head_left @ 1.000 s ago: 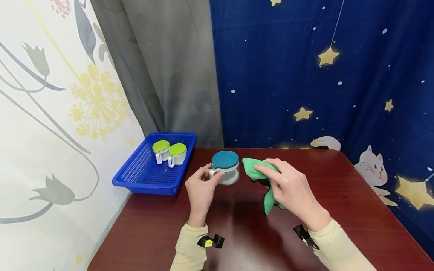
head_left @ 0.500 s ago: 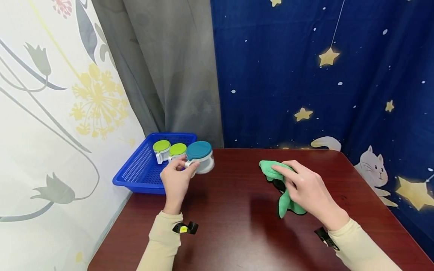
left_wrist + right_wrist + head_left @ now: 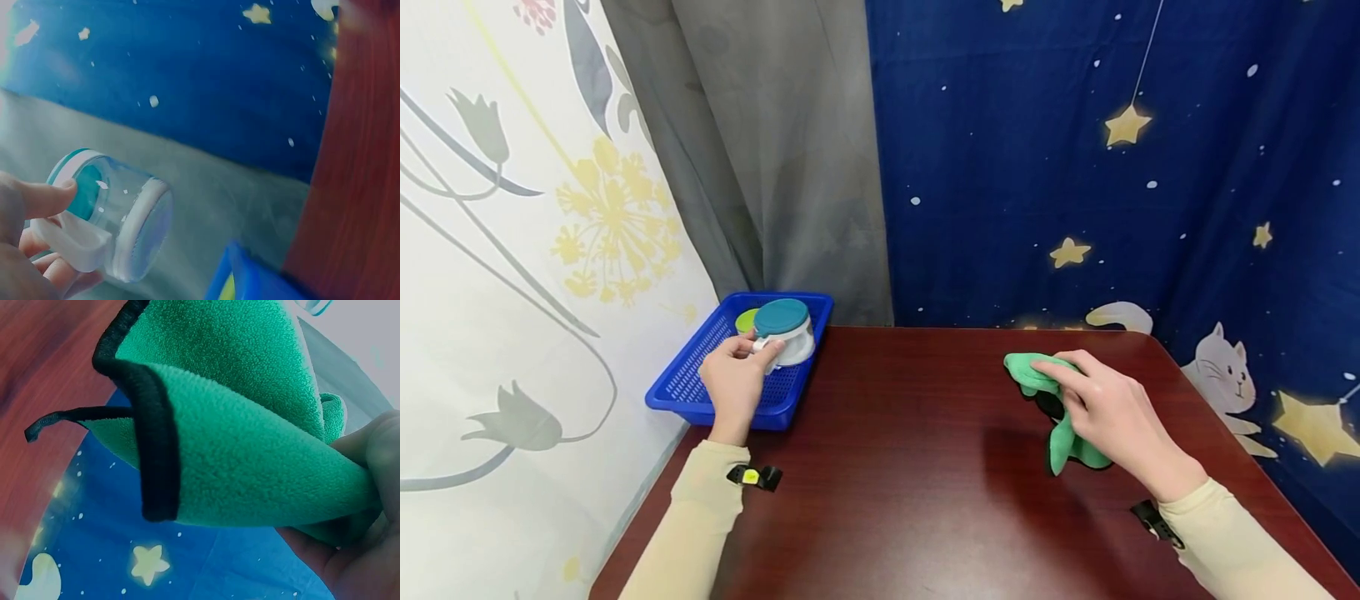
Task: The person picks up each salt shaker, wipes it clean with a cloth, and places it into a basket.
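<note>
My left hand (image 3: 735, 379) grips the white handle (image 3: 75, 244) of a clear seasoning jar (image 3: 793, 343) with a teal lid (image 3: 781, 317). In the head view the jar overlaps the blue basket (image 3: 662, 398) and covers most of what lies inside. Part of one lime-green lid (image 3: 746, 321) shows behind it. The left wrist view has the jar tilted, with its clear body and base in sight. On the right, my right hand (image 3: 1116, 408) pinches a bunched green cloth (image 3: 250, 456) with black edging, its lower folds hanging over the table.
A dark red-brown table (image 3: 895, 467) spreads beneath both hands. The basket stands at its far left corner, against a white patterned wall (image 3: 512, 275). Grey (image 3: 790, 150) and starry blue curtains (image 3: 1000, 167) hang along the back edge.
My left hand has carried the teal-lidded jar leftward, from mid-table to over the basket, so it now hides the green-lidded jars. The right hand has shifted right with the cloth.
</note>
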`<state>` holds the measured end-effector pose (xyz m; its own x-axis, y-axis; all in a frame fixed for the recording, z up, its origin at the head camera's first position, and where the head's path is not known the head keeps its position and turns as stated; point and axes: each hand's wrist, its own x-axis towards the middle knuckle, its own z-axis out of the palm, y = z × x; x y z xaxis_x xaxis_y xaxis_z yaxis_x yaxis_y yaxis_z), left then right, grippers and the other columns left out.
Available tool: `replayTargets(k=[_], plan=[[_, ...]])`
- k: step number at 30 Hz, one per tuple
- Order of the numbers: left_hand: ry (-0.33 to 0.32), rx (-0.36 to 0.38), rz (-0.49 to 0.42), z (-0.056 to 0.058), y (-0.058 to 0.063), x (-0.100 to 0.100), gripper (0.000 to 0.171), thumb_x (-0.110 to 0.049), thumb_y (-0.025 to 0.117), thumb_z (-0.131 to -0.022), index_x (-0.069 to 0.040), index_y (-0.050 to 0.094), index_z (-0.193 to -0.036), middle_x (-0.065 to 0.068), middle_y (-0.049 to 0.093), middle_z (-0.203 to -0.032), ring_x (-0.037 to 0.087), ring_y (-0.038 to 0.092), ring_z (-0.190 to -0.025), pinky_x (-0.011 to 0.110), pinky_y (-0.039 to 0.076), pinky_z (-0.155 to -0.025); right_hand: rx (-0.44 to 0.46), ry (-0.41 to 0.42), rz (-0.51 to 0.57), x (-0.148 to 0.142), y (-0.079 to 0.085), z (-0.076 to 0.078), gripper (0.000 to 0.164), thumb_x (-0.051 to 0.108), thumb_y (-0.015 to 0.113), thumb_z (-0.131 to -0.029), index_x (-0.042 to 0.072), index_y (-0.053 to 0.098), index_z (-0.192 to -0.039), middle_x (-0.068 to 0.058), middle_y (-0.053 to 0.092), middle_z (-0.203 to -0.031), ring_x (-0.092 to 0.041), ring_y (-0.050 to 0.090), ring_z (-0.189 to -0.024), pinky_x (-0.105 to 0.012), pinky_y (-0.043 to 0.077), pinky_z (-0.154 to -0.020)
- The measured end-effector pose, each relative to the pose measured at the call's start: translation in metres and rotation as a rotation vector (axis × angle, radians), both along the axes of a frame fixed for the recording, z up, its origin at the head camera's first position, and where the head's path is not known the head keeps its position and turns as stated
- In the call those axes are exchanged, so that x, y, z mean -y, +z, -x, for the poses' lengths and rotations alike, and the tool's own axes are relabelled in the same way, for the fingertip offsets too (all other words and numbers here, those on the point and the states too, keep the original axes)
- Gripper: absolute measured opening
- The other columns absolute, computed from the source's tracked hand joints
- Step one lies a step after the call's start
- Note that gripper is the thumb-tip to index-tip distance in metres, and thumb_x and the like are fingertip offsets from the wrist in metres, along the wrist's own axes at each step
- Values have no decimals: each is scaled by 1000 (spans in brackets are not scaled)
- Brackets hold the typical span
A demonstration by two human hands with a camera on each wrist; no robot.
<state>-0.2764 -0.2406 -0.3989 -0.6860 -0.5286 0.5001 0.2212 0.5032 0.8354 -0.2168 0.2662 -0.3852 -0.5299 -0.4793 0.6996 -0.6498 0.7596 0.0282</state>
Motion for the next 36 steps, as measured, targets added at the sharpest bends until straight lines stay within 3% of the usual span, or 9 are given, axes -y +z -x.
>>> replayTargets(k=[6,13,20,27,32,36], plan=[[50,103,-24,19,-5,31,47,-44,91,-72,-2,75,-82,6,74,-113,23,64,-112,38,43,-90,-4,-27,-9,-17,-3,4,48,3,56,-87,23,70,-128,0,64,-116,-5,43,-60,-23,30,-44],[97,191,30,36,-15,58,44,-42,88,-76,-1,73,-84,10,74,-113,27,63,-111,41,45,-90,30,-87,-21,-39,-8,5,50,0,61,-85,24,69,-128,1,64,-114,-2,33,-53,-21,26,-43],[126,273,62,51,-27,76,42,-38,89,-75,-1,71,-85,16,72,-98,32,60,-97,43,45,-86,49,-159,-10,-61,-11,5,53,-2,66,-83,26,70,-128,2,65,-117,-2,30,-50,-22,25,-42],[157,377,55,57,-35,90,41,-35,90,-75,-1,70,-84,15,69,-91,34,58,-95,47,43,-85,119,-246,17,-82,-17,7,51,0,67,-85,29,70,-127,5,64,-117,-6,37,-53,-26,28,-43],[121,472,20,59,-40,94,42,-35,89,-76,0,69,-86,16,68,-92,35,55,-100,50,41,-91,165,-306,36,-98,-25,9,49,1,65,-87,29,70,-127,5,66,-115,-10,39,-53,-28,27,-42],[123,514,45,62,-45,93,40,-32,88,-75,1,72,-89,18,70,-94,37,55,-101,50,41,-91,194,-334,49,-108,-30,11,47,2,64,-88,28,70,-126,3,67,-114,-12,39,-53,-29,27,-42]])
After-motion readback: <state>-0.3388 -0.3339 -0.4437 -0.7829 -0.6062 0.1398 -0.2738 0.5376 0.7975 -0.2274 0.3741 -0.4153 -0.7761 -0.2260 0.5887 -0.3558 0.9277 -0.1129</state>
